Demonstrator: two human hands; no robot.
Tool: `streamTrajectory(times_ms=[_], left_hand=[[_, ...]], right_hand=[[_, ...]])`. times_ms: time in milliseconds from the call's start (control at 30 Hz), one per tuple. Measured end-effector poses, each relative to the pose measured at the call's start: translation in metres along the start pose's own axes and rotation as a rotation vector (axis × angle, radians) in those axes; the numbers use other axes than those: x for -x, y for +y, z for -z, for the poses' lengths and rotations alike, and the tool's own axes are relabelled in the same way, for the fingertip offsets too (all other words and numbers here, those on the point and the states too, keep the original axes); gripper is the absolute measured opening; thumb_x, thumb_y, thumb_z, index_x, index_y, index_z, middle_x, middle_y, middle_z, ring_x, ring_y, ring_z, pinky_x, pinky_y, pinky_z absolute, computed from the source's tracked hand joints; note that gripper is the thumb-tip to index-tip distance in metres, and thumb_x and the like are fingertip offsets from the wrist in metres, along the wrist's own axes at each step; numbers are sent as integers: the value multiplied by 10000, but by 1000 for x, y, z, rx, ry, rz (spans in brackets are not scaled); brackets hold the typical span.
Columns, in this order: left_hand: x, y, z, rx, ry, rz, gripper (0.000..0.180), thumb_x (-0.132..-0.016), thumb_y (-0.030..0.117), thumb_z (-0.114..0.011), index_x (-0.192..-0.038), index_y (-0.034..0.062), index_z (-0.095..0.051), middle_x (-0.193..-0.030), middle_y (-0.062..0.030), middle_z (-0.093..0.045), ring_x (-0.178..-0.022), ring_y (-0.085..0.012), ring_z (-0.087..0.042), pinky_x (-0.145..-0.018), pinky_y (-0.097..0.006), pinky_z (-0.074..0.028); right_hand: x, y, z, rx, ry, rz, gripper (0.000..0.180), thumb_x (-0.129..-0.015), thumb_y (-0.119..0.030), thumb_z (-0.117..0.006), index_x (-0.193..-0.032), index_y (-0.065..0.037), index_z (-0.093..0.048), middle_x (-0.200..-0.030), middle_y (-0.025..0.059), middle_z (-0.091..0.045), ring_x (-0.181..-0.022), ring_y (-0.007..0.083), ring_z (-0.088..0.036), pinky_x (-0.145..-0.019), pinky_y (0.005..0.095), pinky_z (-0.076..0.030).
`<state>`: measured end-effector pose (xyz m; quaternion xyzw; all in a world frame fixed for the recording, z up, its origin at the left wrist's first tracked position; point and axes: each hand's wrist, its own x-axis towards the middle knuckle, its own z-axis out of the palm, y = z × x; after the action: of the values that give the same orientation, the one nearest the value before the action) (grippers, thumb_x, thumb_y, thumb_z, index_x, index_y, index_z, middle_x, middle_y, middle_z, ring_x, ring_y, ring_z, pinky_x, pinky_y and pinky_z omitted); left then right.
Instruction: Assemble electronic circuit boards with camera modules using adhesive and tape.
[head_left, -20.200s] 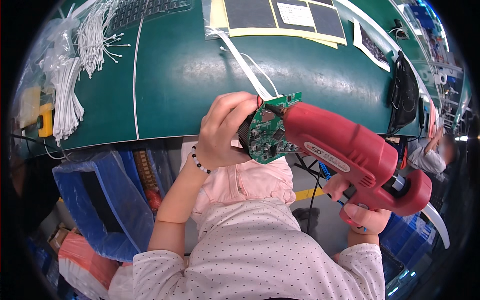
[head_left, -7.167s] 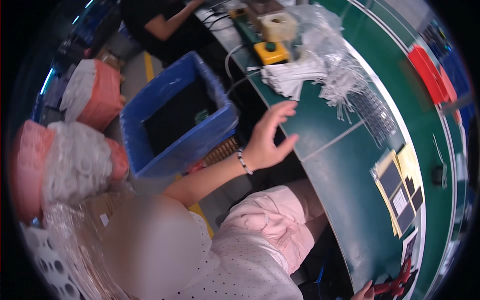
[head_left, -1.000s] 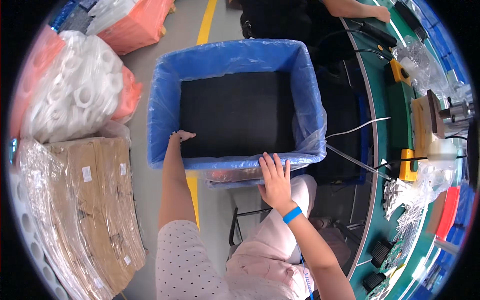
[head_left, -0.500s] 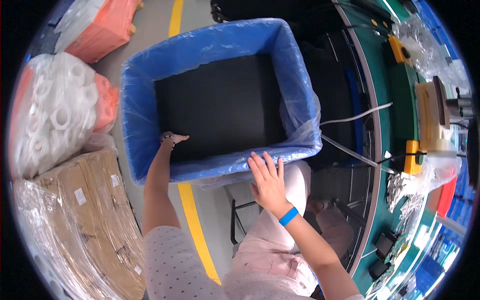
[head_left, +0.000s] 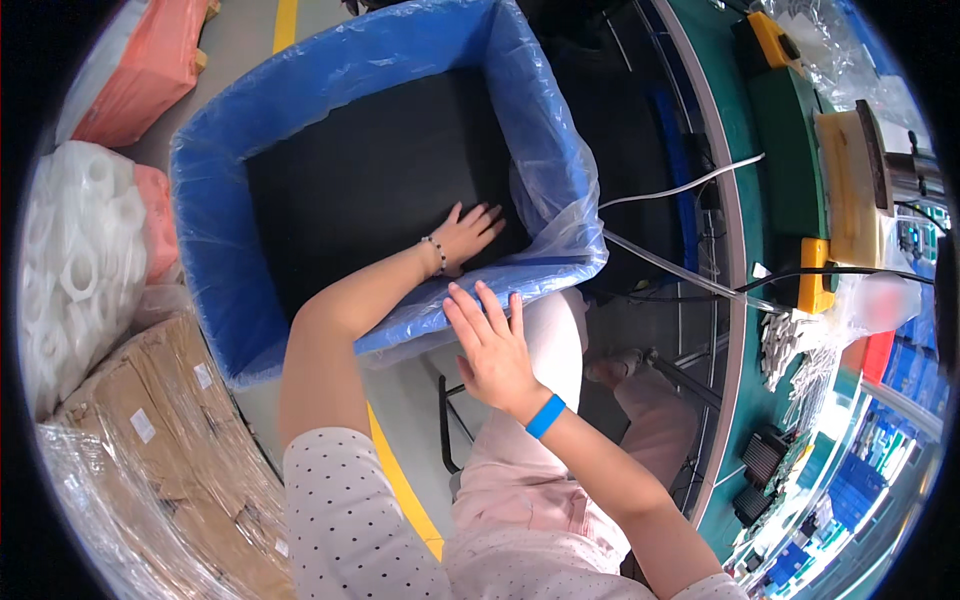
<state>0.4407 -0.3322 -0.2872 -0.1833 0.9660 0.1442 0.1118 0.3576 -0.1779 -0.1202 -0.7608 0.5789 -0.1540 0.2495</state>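
Observation:
A large blue bin (head_left: 375,65) with a clear plastic liner (head_left: 565,235) stands in front of me. A flat black sheet (head_left: 365,165) covers its bottom. My left hand (head_left: 467,240), with a beaded bracelet on the wrist, reaches inside over the sheet near the bin's right corner. Its fingers are spread and it holds nothing; whether the palm presses on the sheet I cannot tell. My right hand (head_left: 497,355), wearing a blue wristband (head_left: 546,416), rests its fingertips at the bin's near rim on the liner. Its fingers are stretched out with nothing in them.
On the right runs a green-topped workbench (head_left: 735,440) with a green and yellow fixture (head_left: 790,140), cables and a heap of small white parts (head_left: 795,350). Film-wrapped cardboard boxes (head_left: 170,440) and a bag of white rolls (head_left: 85,265) stand at the left.
My left hand has swept right across the black sheet, from the bin's left side to near its right corner. The right hand stays at the near rim. The whole view has shifted slightly.

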Motion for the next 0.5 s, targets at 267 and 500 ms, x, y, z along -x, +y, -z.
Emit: streamTrajectory(times_ms=[267, 500], left_hand=[[-24, 0, 29, -95, -172, -24, 1193, -370, 348, -829, -1367, 226, -184, -1425, -139, -92, -1312, -321, -101, -933, -664, -179], [-20, -5, 26, -6, -169, -48, 999, -445, 404, -783, -1320, 308, -310, -1436, -97, -86, -1317, -331, -62, -933, -688, -116]], right_hand=[[-4, 1, 4, -20, 0, -28, 701, -587, -23, -605, -1248, -29, -372, -1366, 100, -271, -1251, 321, -252, -974, 558, -218], [-1, 0, 2, -78, 25, -3, 730, -546, -1, -597, -1238, -23, -363, -1364, 113, -262, -1243, 355, -244, -950, 611, -191]])
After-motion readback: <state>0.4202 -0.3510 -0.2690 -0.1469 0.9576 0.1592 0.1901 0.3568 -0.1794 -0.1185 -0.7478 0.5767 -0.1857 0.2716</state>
